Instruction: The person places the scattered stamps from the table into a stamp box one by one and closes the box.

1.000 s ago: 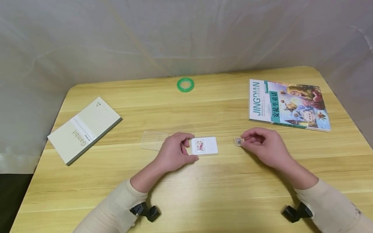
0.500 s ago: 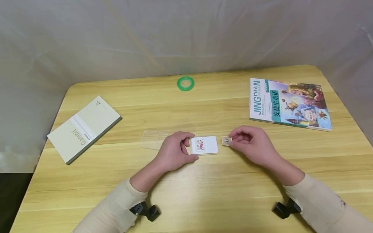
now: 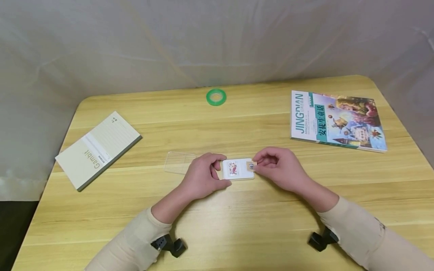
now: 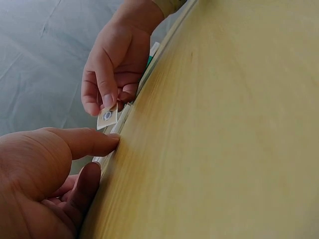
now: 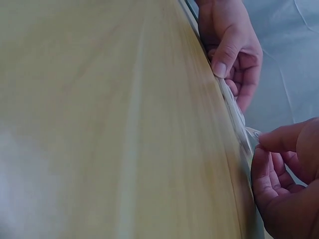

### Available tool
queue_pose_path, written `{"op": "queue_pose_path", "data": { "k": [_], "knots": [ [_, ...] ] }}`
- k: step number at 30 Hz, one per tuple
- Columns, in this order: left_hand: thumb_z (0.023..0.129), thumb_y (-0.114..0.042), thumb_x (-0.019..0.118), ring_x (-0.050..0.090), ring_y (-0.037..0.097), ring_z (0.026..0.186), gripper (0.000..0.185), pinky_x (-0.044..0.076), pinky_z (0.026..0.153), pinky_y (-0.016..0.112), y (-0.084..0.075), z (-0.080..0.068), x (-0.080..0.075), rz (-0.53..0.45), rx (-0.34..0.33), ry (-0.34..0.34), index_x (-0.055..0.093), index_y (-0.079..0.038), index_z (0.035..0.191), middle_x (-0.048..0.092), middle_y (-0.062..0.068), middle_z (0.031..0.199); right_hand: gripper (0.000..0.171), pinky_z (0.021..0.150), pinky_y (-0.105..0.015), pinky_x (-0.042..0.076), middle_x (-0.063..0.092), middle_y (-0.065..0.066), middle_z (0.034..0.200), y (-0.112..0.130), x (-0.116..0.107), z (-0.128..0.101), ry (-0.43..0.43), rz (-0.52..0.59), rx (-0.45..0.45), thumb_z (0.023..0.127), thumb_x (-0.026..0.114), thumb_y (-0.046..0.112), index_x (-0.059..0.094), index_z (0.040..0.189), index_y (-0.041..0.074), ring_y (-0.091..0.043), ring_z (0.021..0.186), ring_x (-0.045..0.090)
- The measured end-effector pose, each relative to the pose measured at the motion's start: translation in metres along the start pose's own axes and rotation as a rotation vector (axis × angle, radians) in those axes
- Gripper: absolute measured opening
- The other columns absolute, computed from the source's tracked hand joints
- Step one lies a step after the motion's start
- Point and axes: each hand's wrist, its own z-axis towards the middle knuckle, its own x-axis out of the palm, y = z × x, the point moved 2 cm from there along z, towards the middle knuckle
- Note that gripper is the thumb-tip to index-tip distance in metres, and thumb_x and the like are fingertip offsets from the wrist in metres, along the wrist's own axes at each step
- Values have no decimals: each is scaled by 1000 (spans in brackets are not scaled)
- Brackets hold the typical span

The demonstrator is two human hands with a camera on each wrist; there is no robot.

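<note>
In the head view my left hand [image 3: 203, 177] holds a small white rectangular case [image 3: 242, 174] flat on the table, index finger and thumb at its long edges. A small red-and-white picture, like a stamp, lies on its left half. My right hand [image 3: 283, 168] pinches a small tan-bordered square [image 3: 250, 166] with a dark oval, stamp-like, over the case's right end. The left wrist view shows this square [image 4: 107, 118] tilted under the thumb; whether it touches the case I cannot tell. A clear plastic lid [image 3: 175, 163] lies partly hidden behind my left hand.
A cream notebook [image 3: 100, 150] lies at the left of the wooden table [image 3: 217, 233]. Green tape [image 3: 216, 104] sits near the back edge. An illustrated book [image 3: 339, 120] lies at the back right. A grey cloth [image 3: 217, 41] hangs behind the table.
My right hand has moved left with the small square, from the table right of the case to above the case's right end. The left hand and the case have stayed in place.
</note>
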Motion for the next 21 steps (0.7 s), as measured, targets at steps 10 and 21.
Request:
{"op": "queue_pose_path", "data": {
  "k": [10, 21],
  "knots": [
    [69, -13, 94, 58, 8, 61, 63, 50, 60, 27, -1, 1, -1, 5, 1, 4, 65, 0, 123, 54, 1, 88, 15, 65, -25, 54, 70, -4, 84, 2, 5, 4, -2, -58, -14, 83, 81, 4, 72, 95, 5, -18, 75, 66],
    [68, -13, 94, 57, 8, 61, 63, 49, 59, 27, 0, 0, -1, 8, 6, -2, 65, 0, 123, 54, 1, 88, 14, 63, -26, 50, 66, 0, 82, 4, 8, 6, -6, -182, -44, 83, 82, 9, 73, 94, 9, -16, 71, 60]
  ]
}}
